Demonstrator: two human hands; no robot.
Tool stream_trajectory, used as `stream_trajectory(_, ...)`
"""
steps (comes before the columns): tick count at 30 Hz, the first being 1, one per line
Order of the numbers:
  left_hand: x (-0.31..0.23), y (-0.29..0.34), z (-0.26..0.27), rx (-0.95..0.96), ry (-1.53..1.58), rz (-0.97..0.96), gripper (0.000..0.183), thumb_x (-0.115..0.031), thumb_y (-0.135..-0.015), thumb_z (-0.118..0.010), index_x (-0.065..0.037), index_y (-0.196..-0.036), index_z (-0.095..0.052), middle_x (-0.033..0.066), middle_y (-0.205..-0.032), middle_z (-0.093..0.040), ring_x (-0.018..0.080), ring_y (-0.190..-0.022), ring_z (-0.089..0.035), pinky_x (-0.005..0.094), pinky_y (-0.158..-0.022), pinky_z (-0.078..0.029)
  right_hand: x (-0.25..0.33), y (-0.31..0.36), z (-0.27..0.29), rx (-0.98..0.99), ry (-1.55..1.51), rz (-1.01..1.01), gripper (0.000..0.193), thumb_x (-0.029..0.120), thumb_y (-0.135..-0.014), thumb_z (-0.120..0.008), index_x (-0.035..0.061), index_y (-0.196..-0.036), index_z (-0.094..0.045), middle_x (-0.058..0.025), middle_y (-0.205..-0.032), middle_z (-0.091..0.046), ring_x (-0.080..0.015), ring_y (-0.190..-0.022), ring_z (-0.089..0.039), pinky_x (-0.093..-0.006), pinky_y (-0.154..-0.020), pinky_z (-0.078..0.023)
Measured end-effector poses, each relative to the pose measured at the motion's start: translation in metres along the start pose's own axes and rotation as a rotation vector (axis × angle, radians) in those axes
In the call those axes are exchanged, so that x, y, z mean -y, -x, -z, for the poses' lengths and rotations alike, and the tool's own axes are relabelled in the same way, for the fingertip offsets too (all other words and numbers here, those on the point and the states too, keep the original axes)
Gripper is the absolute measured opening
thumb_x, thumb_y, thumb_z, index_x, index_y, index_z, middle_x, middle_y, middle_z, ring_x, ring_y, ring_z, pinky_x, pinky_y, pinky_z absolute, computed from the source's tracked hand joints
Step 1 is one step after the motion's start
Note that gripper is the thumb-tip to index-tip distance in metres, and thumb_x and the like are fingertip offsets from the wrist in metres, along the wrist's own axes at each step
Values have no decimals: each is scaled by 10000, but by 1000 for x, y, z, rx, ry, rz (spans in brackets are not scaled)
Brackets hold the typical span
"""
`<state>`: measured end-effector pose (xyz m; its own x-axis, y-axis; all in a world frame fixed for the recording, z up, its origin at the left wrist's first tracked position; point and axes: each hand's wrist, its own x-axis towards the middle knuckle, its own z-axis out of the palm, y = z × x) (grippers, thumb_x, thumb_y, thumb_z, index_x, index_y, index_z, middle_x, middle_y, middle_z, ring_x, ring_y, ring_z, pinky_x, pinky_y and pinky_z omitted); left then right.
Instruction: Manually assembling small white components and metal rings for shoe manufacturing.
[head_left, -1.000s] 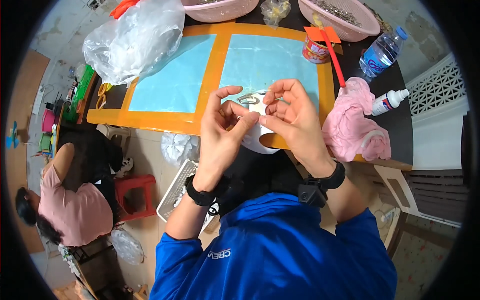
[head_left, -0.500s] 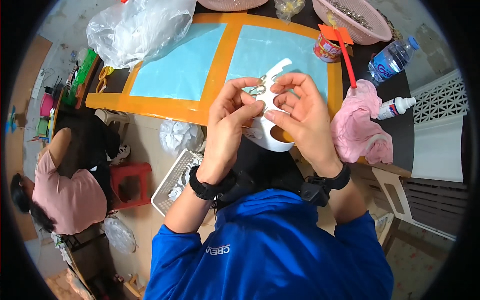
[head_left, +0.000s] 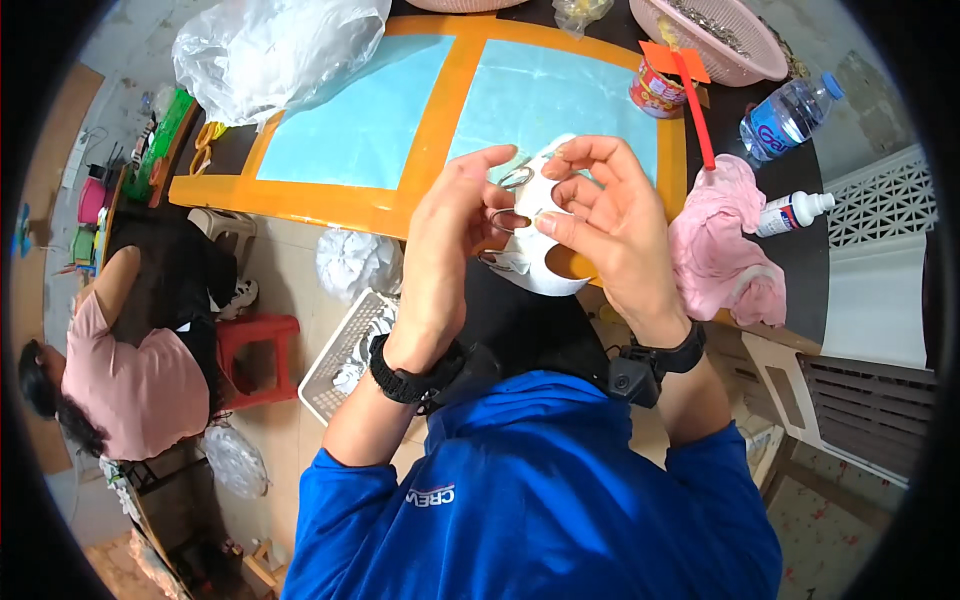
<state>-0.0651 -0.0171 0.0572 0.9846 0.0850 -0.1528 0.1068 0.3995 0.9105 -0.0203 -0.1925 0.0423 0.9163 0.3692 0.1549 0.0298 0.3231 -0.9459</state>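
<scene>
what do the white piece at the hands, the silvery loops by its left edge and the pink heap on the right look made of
White piece: matt, perhaps card or stiff felt; flat, with cut-out curves. 
Silvery loops: probably metal, polished-looking, as they glint. 
Pink heap: likely soft cloth, dull, judging by its rumpled folds.

From afar, I'm viewing a bright blue fabric top (head_left: 560, 490), white chest lettering (head_left: 431, 496), black textured wristbands (head_left: 393, 375) and a boxy black device (head_left: 634, 377).
</scene>
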Motion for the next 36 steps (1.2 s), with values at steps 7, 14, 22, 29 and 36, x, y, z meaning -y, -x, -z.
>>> stream_trajectory(7, 15, -4, -3, -5, -147, -167, 552, 14, -963, -764, -26, -1450, -508, -3, -888, -663, 66, -821, -646, 221, -694, -487, -6, 3, -1, 37, 18, 36, 521, -183, -881, -711, -7, -1329, -510, -100, -1289, -584, -131, -1067, -616, -300, -952, -557)
stream_trajectory(14, 16, -2, -1, 5, -22, -83, 336, -38, -985, -743, -68, -1299, -625, -27, -883, -650, 60, -797, -627, 218, -723, -468, -8, 5, -4, 49, 58, 83, 507, -182, -882, -711, -10, -1320, -523, -96, -1294, -597, -136, -1048, -622, -292, -942, -561)
stream_trajectory(22, 1, -5, 13, 122, 33, 81, 419, -389, -1165, -527, -64, -1398, -648, 3, -1019, -708, 100, -920, -703, 244, -795, -517, 1, 1, 7, 59, -30, 41, 475, -161, -866, -746, -2, -1274, -562, -93, -1266, -619, -132, -1063, -622, -288, -946, -557)
stream_trajectory(29, 7, -4, 13, 95, -114, -63, 510, -122, -1066, -720, 6, -1511, -504, 67, -1040, -759, 108, -982, -707, 266, -868, -560, 4, -7, 17, -17, 9, 80, 407, -125, -895, -756, 14, -1241, -592, -65, -1205, -652, -136, -1082, -636, -294, -953, -561)
stream_trajectory(36, 17, -14, 17, 103, -154, -44, 399, -33, -1042, -693, -18, -1421, -570, -2, -953, -715, 66, -879, -660, 234, -792, -530, -12, -10, 20, -29, 91, 104, 308, -101, -927, -757, 3, -1189, -633, -47, -1166, -671, -126, -1095, -635, -298, -965, -554)
